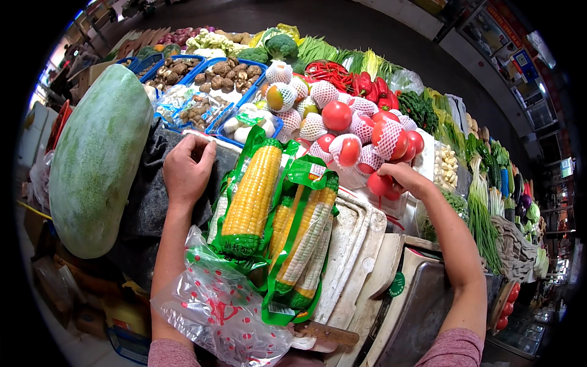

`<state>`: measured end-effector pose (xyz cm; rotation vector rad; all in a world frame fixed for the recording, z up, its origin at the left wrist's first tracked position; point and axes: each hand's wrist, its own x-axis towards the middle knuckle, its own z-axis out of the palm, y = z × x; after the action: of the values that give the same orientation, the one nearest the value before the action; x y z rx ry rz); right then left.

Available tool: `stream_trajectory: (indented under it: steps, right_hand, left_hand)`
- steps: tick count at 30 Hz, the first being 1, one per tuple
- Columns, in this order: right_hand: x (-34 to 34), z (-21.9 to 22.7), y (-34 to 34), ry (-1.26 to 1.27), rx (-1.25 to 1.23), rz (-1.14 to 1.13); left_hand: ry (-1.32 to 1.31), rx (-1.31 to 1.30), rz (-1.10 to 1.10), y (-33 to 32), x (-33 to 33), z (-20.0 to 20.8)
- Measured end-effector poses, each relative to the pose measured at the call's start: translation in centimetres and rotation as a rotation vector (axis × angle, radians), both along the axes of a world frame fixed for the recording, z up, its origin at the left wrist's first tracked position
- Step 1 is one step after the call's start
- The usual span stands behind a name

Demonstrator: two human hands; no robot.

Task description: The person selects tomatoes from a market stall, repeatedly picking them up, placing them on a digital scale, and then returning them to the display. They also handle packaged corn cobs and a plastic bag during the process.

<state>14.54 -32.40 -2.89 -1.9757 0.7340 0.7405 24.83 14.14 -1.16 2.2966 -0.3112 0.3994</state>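
My right hand (405, 178) reaches over to the near edge of the tomato pile, its fingers closed on a small red tomato (380, 183). Larger tomatoes (337, 115), some in white foam nets, lie just beyond it. My left hand (188, 168) is loosely closed, fingers curled, over the dark cloth (147, 189) near the blue trays; nothing shows in it. Between my forearms sit vacuum-packed corn cobs (252, 189) in green-edged clear packs. A clear plastic bag (223, 312) with red print lies crumpled against them, by my left forearm.
A big winter melon (101, 162) stands at the left. Blue trays of mushrooms (227, 76) and red chillies (330, 74) are farther back. Stacked white foam trays (342, 263) and a metal-topped scale (416, 312) are near me. Spring onions (482, 214) hang at the right.
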Motion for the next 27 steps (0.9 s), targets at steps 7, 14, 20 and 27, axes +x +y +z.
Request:
stream_trajectory:
  steps: [7, 14, 20, 27]
  right_hand:
    - [-1.3, 0.1, -0.6, 0.006, 0.12, 0.001]
    - [-1.5, 0.7, -1.3, 0.052, 0.24, 0.232]
    - [-3.7, 1.8, -1.3, -0.22, 0.258, 0.274]
    - [-5.0, 5.9, 1.2, -0.274, 0.218, 0.248]
  left_hand:
    - [0.013, -0.009, -0.002, -0.2, 0.0, 0.0]
    - [0.017, 0.001, 0.011, 0.2, 0.0, -0.2]
    - [0.01, -0.014, 0.007, -0.1, -0.1, -0.1]
    - [-0.011, 0.012, 0.006, 0.1, 0.1, -0.3]
